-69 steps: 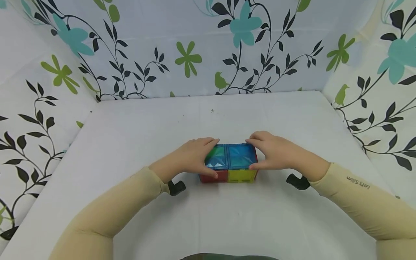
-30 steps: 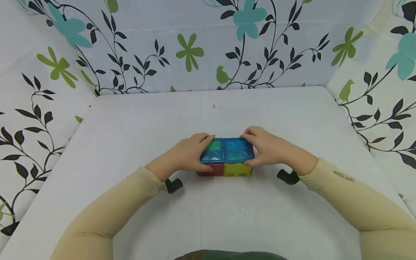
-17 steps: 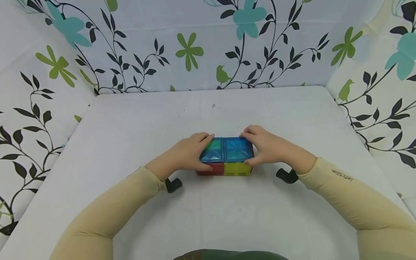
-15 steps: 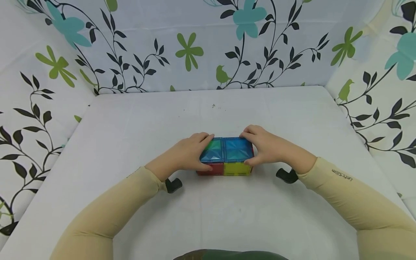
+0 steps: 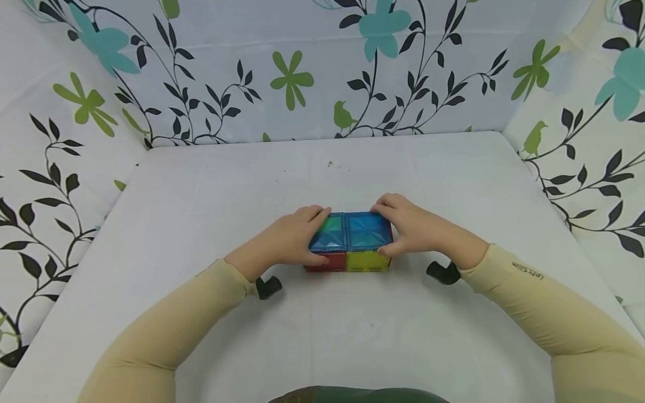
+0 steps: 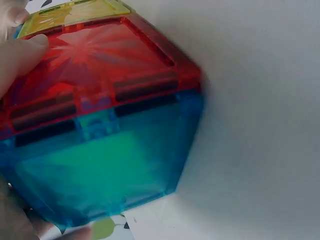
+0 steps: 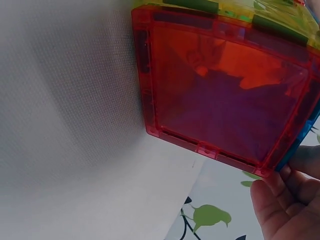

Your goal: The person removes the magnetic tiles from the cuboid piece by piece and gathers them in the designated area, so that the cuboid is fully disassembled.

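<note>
A long box of see-through magnetic tiles (image 5: pixel 369 230) sits on the white tabletop, its top showing two blue squares. Along its front are a red tile (image 5: pixel 335 262) and a yellow tile (image 5: pixel 368 261). My left hand (image 5: pixel 289 238) grips the left end, thumb on the red front and fingers at the back edge. The right end is held by my right hand (image 5: pixel 418 226), thumb in front and fingers behind. A blue-green end tile (image 6: pixel 105 165) appears in the left wrist view. The right wrist view shows a red end tile (image 7: pixel 225 95).
A white cloth-covered table (image 5: pixel 322 324) spreads around the box. Behind and beside it hang patterned sheets (image 5: pixel 221 50) with leaves and flowers. Black wrist-worn pieces jut below each wrist, like the one on the right (image 5: pixel 443 273).
Both hands and the tile box have shifted slightly left since the oldest frame, while the head view tilted a little. Over the last second almost nothing moved; both hands keep their hold.
</note>
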### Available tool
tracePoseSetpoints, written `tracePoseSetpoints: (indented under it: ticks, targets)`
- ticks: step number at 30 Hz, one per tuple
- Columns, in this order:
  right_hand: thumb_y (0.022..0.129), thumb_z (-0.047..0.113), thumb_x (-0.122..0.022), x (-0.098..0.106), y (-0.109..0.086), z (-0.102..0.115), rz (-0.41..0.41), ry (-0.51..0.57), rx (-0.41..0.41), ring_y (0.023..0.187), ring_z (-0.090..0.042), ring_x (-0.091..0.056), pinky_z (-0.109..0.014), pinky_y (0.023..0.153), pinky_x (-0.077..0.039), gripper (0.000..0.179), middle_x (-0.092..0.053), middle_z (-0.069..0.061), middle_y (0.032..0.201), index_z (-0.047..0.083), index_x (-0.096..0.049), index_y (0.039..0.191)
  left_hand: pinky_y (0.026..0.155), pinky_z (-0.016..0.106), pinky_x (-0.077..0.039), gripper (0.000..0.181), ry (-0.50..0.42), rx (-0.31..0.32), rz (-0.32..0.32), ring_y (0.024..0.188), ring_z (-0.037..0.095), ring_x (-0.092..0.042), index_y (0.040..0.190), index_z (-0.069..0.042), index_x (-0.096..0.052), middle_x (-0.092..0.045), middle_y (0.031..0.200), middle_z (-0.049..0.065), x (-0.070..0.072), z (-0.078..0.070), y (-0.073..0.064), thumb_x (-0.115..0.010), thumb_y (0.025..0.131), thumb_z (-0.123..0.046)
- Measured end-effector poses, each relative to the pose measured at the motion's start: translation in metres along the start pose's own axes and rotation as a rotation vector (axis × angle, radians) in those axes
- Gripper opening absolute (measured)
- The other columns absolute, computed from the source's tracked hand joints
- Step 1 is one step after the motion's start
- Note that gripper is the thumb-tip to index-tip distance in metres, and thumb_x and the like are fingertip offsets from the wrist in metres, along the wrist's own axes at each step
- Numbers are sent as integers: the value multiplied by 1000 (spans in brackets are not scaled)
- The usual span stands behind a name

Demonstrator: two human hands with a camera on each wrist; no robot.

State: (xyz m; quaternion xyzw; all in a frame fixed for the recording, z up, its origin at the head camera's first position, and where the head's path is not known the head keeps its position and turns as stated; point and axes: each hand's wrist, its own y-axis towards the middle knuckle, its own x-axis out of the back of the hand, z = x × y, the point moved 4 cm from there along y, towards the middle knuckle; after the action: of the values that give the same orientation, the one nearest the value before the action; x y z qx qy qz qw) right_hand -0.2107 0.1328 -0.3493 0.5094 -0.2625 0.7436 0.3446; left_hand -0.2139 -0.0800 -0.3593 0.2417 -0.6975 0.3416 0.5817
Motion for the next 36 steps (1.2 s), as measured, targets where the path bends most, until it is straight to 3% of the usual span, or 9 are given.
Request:
tracePoseSetpoints:
  ticks: [7,16,24,36]
  targets:
    - [68,41,-71,0,0,-1,0,7,-17,112,-21,-36,-38,92,-46,74,-41,-8,122,3,-46,126,105,44,-34,104,5,39,-42,128,23,-36,144,-8,-24,-34,143,8,1,-10,6,-49,69,-76]
    - [69,41,-70,0,0,0,-4,5,-11,111,-21,-36,-37,92,-46,72,-41,-9,121,3,-46,126,102,46,-35,99,-18,126,-95,124,25,-38,140,-5,-29,-39,138,9,-2,-20,12,-47,71,-74]
    - [68,42,-70,0,0,-1,-22,-15,7,107,-20,-38,-35,89,-47,72,-43,-9,118,2,-48,124,97,46,-37,94,-18,123,-148,121,24,-38,137,-7,-31,-40,134,7,-6,-22,16,-47,72,-72]
    - [67,40,-70,-1,1,-3,-19,9,-10,107,-20,-38,-35,89,-47,70,-44,-7,116,3,-50,123,97,46,-37,92,-29,110,-163,121,24,-38,136,-7,-32,-41,134,7,-7,-21,14,-47,73,-71]
